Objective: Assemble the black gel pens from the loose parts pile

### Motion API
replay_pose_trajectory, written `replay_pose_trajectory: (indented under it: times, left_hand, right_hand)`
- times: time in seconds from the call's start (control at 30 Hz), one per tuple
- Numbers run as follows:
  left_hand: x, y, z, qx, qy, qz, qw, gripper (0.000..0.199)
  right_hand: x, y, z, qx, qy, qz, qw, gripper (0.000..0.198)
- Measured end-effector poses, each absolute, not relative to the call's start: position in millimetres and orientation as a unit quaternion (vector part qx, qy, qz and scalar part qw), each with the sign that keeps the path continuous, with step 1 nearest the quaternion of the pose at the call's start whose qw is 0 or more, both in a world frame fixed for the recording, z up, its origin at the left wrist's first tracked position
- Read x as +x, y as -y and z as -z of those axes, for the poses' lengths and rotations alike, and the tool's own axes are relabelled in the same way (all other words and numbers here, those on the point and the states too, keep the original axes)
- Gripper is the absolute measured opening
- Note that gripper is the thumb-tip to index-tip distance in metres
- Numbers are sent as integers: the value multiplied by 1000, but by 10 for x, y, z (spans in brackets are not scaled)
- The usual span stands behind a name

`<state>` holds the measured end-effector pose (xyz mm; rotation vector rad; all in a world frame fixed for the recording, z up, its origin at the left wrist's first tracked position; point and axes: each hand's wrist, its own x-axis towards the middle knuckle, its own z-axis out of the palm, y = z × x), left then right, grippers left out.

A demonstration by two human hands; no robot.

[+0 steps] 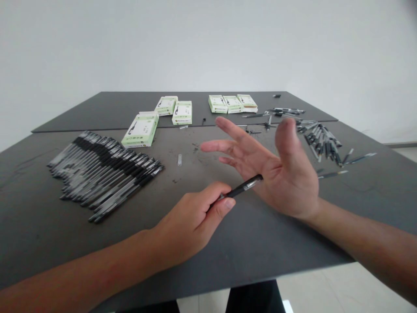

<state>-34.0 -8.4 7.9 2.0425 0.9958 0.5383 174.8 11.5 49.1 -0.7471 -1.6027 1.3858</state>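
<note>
My left hand (198, 217) is closed round a black pen (244, 187), which points up and to the right. The pen's far end meets the palm of my right hand (276, 174), or lies just in front of it; I cannot tell which. That right hand is open, palm turned toward me, with its fingers spread and thumb raised. The pen's near end is hidden inside my left fist. A broad row of capped pens (107, 169) lies side by side on the dark table (208, 265) at the left.
Green and white boxes (141, 130) stand behind the row, and more boxes (233, 103) sit farther back. Loose pen parts (325, 141) are heaped at the right. A small clear piece (179, 160) lies mid-table. The table's front edge runs just before my legs (256, 298).
</note>
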Motion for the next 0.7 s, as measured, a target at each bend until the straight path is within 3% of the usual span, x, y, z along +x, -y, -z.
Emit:
replay_pose_trajectory:
  times: [0.27, 0.4, 0.5, 0.7]
  left_hand:
    - [-345, 92, -116, 793, -392, -236, 401, 33]
    - [-341, 106, -175, 794, -394, -265, 380, 33]
    - [-413, 110, -219, 828, -375, -298, 292, 32]
    - [-1001, 232, -230, 849, -444, -269, 99, 26]
  right_hand:
    - [1808, -196, -603, -380, 654, -436, 487, 87]
    - [2044, -433, -562, -374, 605, -378, 593, 76]
    - [2233, -699, -444, -342, 506, -407, 679, 57]
    - [2297, -953, -330, -395, 468, -329, 719, 66]
